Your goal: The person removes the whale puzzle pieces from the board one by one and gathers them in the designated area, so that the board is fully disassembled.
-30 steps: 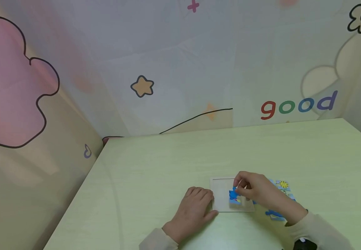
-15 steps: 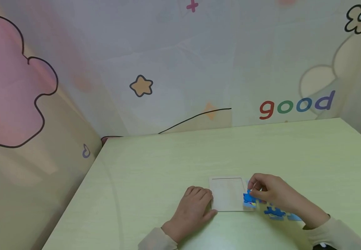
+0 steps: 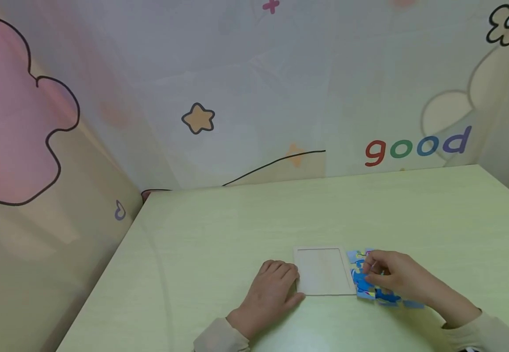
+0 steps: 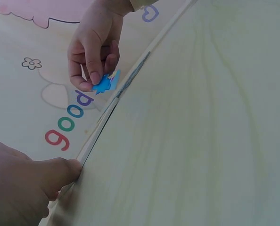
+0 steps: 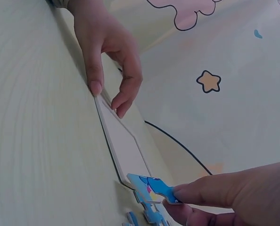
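Note:
A shallow white puzzle tray (image 3: 324, 271) with a raised rim lies on the table. My left hand (image 3: 268, 296) rests at its left side, fingers against the rim and thumb (image 5: 95, 87) at the near corner. Between thumb and fingertips, my right hand (image 3: 399, 276) pinches a blue jigsaw piece (image 5: 161, 187), just right of the tray. The right wrist view has this piece tilted, with other pieces (image 5: 154, 216) below it. In the head view, several blue pieces (image 3: 388, 297) lie right of the tray, partly hidden by my right hand.
The pale green table (image 3: 228, 230) runs back to a fabric backdrop (image 3: 254, 98) printed with a star, a flower and the word "good". A side wall with a pink shape (image 3: 16, 122) stands at the left.
My right hand has carried the pinched jigsaw piece from over the tray rightward, past the right rim, to beside the other pieces. My left hand has stayed at the tray's left side.

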`<action>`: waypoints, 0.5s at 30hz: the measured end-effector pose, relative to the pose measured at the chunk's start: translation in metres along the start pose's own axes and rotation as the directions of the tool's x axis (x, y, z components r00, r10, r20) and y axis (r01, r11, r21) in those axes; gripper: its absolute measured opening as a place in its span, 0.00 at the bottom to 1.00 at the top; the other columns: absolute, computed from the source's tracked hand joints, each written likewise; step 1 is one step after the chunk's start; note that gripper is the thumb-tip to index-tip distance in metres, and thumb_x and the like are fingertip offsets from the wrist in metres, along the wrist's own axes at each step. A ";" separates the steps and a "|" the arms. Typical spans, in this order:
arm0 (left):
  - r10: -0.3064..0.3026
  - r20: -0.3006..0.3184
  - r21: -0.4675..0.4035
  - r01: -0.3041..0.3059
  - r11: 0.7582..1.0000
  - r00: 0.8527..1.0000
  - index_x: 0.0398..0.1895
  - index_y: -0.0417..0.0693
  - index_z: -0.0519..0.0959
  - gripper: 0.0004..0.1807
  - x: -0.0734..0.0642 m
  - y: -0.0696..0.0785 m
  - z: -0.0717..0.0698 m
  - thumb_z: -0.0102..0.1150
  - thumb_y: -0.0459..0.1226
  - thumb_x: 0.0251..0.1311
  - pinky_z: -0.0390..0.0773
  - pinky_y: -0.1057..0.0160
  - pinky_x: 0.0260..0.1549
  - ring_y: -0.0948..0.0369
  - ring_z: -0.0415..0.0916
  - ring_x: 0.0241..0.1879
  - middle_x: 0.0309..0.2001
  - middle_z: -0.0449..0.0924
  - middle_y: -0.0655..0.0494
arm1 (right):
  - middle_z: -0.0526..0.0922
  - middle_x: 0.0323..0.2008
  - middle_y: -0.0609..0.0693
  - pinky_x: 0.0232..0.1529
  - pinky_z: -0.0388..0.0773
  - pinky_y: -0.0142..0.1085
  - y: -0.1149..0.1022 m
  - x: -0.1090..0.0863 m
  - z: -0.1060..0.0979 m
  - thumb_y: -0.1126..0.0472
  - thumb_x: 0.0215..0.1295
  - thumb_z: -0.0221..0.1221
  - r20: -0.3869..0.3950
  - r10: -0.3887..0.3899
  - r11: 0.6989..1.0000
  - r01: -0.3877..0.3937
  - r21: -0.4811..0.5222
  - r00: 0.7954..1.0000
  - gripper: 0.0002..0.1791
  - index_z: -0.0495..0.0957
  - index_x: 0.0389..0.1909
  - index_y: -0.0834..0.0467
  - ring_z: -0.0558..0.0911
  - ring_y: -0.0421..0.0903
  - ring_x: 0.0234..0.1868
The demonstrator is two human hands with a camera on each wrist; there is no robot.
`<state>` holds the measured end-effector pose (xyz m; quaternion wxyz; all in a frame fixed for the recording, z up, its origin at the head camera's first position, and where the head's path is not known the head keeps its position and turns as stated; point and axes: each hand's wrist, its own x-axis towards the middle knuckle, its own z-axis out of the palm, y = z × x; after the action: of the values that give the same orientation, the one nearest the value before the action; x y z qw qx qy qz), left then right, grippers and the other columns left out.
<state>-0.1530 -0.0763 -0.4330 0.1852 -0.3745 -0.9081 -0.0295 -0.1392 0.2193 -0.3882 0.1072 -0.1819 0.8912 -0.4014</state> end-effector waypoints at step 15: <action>0.001 0.003 0.001 -0.001 1.000 1.000 0.41 0.54 0.75 0.16 0.000 0.000 0.001 0.58 0.54 0.61 0.69 0.64 0.56 0.65 0.74 0.50 0.47 0.78 0.65 | 0.77 0.25 0.43 0.23 0.70 0.28 0.011 -0.001 0.007 0.64 0.62 0.61 -0.050 0.009 0.995 -0.014 -0.094 0.999 0.05 0.74 0.34 0.57 0.69 0.32 0.21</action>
<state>-0.1535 -0.0757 -0.4337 0.1842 -0.3747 -0.9082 -0.0284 -0.1383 0.2224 -0.4012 0.0790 -0.1716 0.9126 -0.3627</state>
